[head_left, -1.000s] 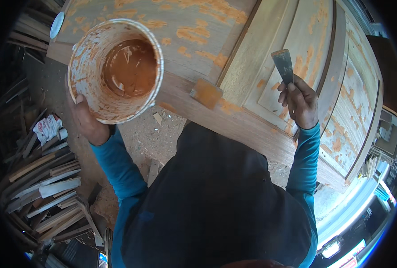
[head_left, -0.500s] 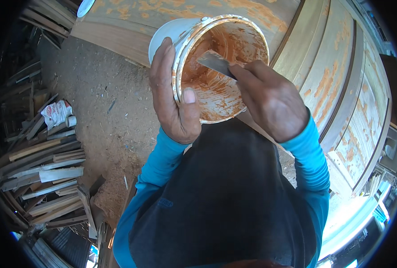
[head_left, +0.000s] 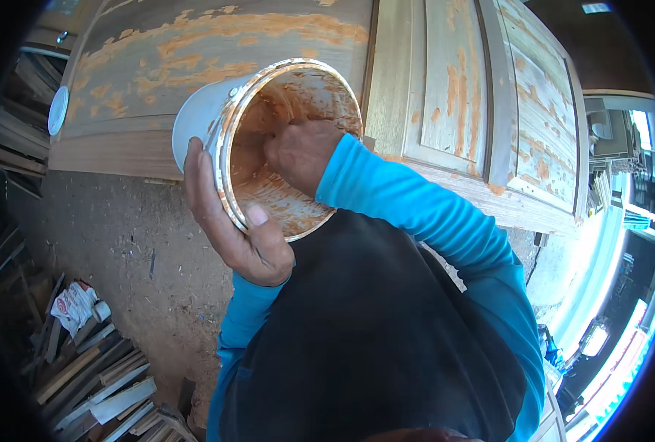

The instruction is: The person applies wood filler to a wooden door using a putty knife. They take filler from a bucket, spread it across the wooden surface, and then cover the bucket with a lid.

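Note:
A white plastic bucket (head_left: 200, 110) tilts toward me, its inside and rim smeared with orange-brown filler (head_left: 305, 92). My left hand (head_left: 242, 239) is closed on its left side, the thumb over the lower rim and the fingers along the outer wall. Deep in the bucket's mouth is my right hand (head_left: 305, 155), its fingers curled as they grip a putty knife. The knife's blade is hidden behind the hand at this moment; it showed clearly half a second ago.
Wooden door panels (head_left: 217, 44) patched with orange filler lie beyond and right of the bucket. A round white lid (head_left: 58, 110) rests at their left end. Scrap wood (head_left: 113, 390) and a crumpled white bag (head_left: 75, 306) lie on the dirt floor (head_left: 150, 243) at left.
My right hand has pushed deeper into the bucket with the putty knife, whose blade went out of sight. The view has turned, so bucket and left hand appear further left and lower.

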`<state>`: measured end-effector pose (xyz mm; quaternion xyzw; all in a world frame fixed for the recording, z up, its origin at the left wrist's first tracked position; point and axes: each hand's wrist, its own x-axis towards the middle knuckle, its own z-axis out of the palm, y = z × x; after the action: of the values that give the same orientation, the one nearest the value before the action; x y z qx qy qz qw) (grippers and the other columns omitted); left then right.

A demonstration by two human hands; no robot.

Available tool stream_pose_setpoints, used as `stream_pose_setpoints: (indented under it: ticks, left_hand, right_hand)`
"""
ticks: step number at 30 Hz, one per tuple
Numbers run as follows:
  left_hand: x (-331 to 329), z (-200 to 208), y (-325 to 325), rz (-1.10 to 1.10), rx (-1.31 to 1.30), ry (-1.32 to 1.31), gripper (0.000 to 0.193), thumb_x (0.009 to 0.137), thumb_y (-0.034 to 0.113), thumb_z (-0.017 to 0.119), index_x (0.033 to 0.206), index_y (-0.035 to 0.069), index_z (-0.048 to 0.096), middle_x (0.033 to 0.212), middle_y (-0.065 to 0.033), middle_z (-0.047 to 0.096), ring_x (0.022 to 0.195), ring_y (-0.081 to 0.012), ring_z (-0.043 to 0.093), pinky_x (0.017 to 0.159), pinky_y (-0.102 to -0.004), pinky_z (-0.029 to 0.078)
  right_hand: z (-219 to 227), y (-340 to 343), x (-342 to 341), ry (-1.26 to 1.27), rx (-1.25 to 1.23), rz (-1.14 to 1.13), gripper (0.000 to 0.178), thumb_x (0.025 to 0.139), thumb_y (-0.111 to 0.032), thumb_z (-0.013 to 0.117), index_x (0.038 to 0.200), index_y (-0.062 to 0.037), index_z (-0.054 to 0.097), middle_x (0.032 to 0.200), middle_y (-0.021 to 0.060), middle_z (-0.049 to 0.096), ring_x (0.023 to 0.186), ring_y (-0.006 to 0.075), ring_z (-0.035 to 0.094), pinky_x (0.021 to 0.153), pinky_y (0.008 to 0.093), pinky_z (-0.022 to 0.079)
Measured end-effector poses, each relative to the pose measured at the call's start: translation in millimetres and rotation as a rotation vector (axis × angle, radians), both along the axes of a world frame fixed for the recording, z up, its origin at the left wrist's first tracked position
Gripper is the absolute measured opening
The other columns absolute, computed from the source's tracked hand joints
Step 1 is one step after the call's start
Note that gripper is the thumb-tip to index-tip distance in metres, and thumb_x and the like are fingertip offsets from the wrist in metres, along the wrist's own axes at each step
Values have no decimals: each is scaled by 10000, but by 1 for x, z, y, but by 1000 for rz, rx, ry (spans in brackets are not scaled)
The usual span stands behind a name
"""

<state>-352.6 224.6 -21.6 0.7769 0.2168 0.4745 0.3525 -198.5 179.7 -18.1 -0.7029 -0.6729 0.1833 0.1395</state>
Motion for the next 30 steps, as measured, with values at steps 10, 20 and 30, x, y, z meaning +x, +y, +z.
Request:
stream_pose_setpoints:
  ticks: [10, 20, 30]
  left_hand:
    - [1, 3, 8, -79, -37, 17, 647, 1065, 343, 387, 1559, -71, 330, 1572, -303, 360, 1477, -450, 372, 1181, -576, 363]
    - [3, 3, 17, -103, -38, 24, 652, 1051, 318, 384, 1561, -83, 321, 1566, -298, 377, 1469, -408, 388, 1175, -529, 383]
    - [-13, 5, 54, -121, -86, -29, 619, 1091, 322, 390, 1552, -87, 337, 1567, -297, 373, 1491, -418, 350, 1205, -531, 333]
  right_hand:
    - [0, 3, -1, 65, 28, 6, 165, 890, -118, 627, 904, 1, 739, 897, 216, 746, 843, 403, 739, 735, 491, 601]
    - [22, -12, 17, 334, -16, 38, 213, 956, -110, 591, 1021, 48, 719, 877, 251, 716, 833, 413, 715, 771, 478, 575]
    - [72, -43, 27, 921, -1, -296, 215, 1066, -40, 502, 1142, 93, 653, 887, 68, 669, 765, 115, 639, 734, 272, 544]
